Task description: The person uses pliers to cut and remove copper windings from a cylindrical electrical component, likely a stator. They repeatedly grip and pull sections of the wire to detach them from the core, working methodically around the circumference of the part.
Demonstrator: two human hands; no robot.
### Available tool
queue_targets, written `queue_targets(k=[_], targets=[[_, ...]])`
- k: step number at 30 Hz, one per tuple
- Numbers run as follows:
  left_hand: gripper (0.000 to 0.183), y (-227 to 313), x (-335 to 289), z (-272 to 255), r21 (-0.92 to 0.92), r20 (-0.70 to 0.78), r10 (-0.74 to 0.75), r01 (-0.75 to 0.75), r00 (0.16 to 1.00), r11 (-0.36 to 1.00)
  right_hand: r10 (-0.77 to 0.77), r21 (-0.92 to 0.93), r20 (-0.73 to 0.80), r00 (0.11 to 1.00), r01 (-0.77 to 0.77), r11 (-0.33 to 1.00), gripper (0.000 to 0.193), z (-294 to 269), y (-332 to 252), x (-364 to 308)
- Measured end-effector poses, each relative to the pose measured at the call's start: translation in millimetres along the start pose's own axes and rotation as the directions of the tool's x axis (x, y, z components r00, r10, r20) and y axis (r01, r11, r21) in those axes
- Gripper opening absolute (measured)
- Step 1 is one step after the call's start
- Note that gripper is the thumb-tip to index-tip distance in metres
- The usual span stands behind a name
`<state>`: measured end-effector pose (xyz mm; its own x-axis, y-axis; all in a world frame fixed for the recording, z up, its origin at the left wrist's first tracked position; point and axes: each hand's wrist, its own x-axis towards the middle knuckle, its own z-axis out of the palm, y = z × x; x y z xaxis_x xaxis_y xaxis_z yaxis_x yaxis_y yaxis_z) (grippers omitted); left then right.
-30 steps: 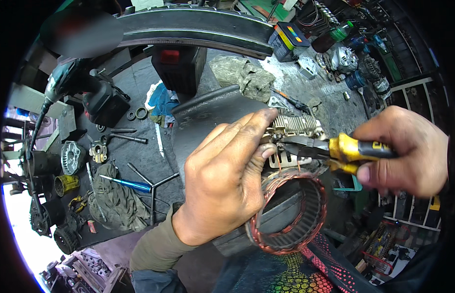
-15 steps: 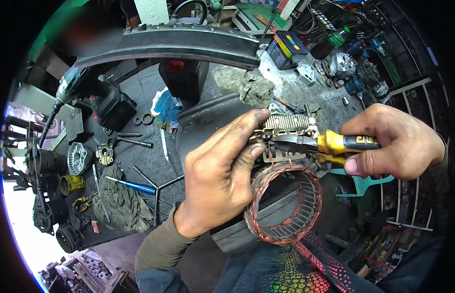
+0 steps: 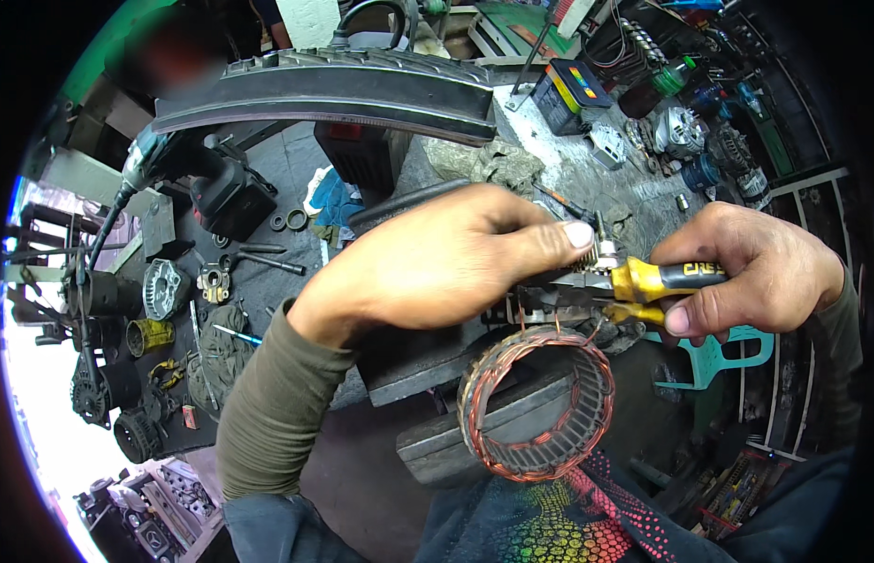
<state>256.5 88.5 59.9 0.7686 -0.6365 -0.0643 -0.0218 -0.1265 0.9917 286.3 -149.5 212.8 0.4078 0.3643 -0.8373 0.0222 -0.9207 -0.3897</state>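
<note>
My right hand (image 3: 761, 272) is closed around the yellow-and-black handles of a pair of pliers (image 3: 641, 280). The jaws point left, beside a finned metal rectifier (image 3: 607, 250) that is mostly covered by my left hand (image 3: 442, 258). My left thumb presses along the far side of the rectifier near its end; the other fingers are hidden under the hand. Just below hangs an alternator stator (image 3: 501, 458), a ring of copper windings, with wire leads rising from its upper rim toward the rectifier. What the jaw tips grip cannot be made out.
Across the workbench at left lie a cordless impact wrench (image 3: 232, 197), an alternator housing (image 3: 165, 289), a yellow cup (image 3: 148, 335) and a grey rag (image 3: 221, 357). Behind the hands stands a long black ribbed part (image 3: 324, 94). A battery (image 3: 567, 97) sits far right; a teal stool (image 3: 714, 361) stands below.
My left hand has shifted from the rectifier's left end to over its top, the thumb now reaching right. The stator has dropped slightly lower in view. The pliers stay in my right hand.
</note>
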Motion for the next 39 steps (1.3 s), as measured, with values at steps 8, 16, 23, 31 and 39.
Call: queue_targets(k=[8,16,23,31,39], targets=[[0.054,28.1,9.0,-5.8,0.106,0.061,-0.263,0.255,0.963,0.961,0.055,0.033,0.018,0.998,-0.055,0.998,0.027,-5.0,5.2,4.0],[0.067,31.0,22.8,2.0,0.256,0.109,-0.201,0.168,0.973,0.952,-0.039,-0.076,0.073,0.997,0.044,0.996,0.027,-8.7,5.9,12.5],[0.069,33.1,22.3,1.0,0.235,0.094,-0.341,0.312,0.935,0.920,0.032,0.007,0.087,0.996,-0.032,0.999,0.025,-11.0,5.6,11.4],[0.063,18.2,20.7,6.0,0.224,-0.014,-0.083,0.084,0.996,0.971,-0.245,-0.169,-0.019,0.969,0.238,0.956,0.020,6.9,11.8,17.2],[0.062,27.7,15.7,3.1,0.252,-0.015,-0.115,0.115,0.993,0.961,-0.464,-0.458,-0.131,0.876,0.362,0.812,0.020,22.6,20.4,5.3]])
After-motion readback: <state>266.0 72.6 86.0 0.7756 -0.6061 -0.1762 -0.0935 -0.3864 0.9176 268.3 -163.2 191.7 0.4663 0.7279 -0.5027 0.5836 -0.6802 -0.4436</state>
